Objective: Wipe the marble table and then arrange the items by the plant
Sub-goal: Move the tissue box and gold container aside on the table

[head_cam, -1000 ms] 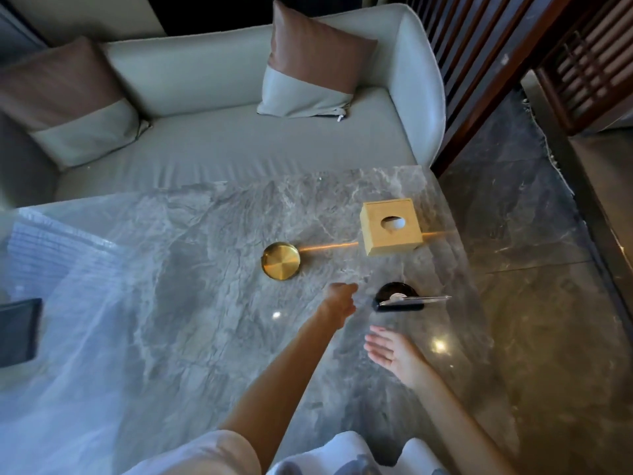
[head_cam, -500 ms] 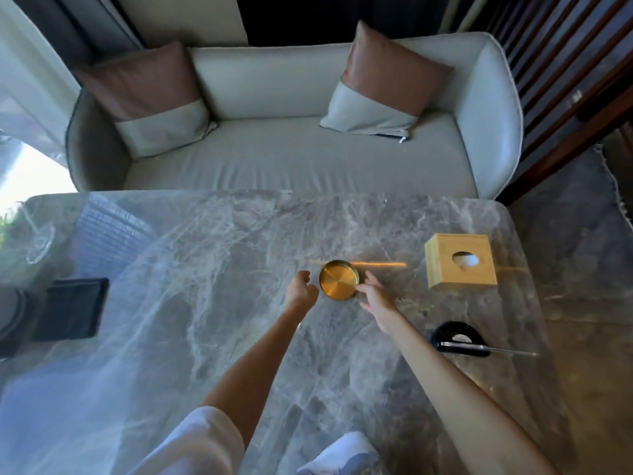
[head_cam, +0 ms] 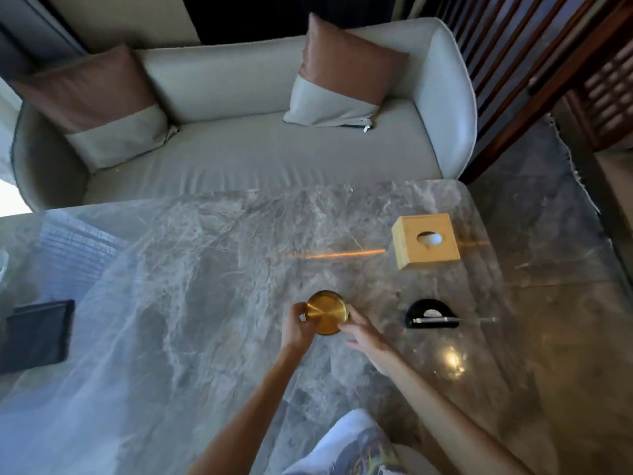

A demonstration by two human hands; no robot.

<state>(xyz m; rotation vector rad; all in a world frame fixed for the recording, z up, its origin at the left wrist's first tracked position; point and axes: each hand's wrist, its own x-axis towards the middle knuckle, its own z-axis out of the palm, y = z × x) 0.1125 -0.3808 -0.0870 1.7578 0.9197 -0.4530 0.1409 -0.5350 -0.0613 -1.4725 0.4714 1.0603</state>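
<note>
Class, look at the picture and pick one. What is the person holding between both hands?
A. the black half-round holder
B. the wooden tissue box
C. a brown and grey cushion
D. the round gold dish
D: the left hand and the right hand sit on either side of the round gold dish over the marble table, while the tissue box and the black holder stand apart, untouched.
</note>
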